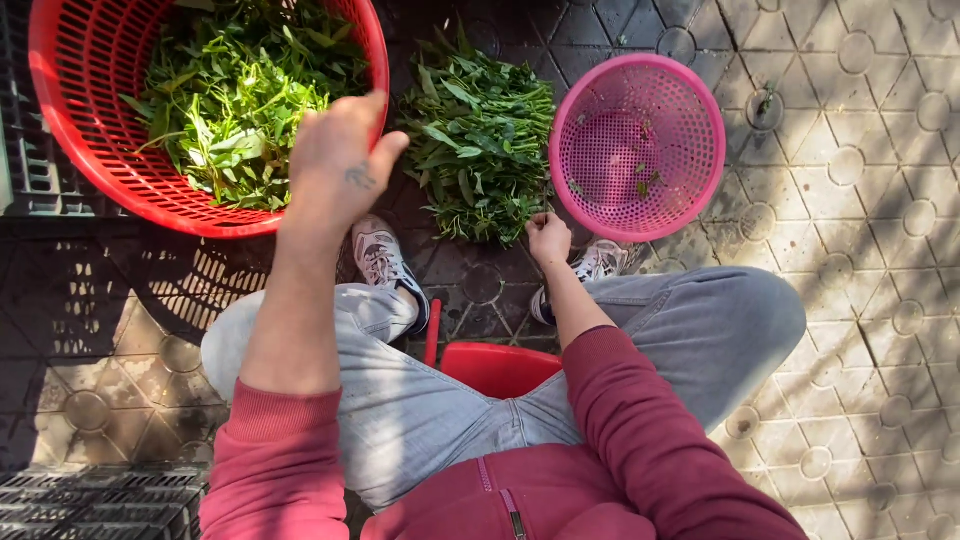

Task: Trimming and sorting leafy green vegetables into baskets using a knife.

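The pile of leafy greens lies on the paved ground straight ahead of your feet, between the two baskets. Its stems run away from you, long axis roughly front to back, cut ends toward your shoes and leaf tips pointing outward. Your right hand sits at the near end of the pile, fingers curled and pinched on what looks like a thin stem; how firmly it grips you cannot tell. Your left hand is raised over the rim of the big red basket, fingers loosely bent, holding nothing visible. That basket is heaped with loose greens. To the right of the pile stands a smaller pink basket with only a few leaf scraps inside. You sit on a red stool, sneakers just behind the pile.
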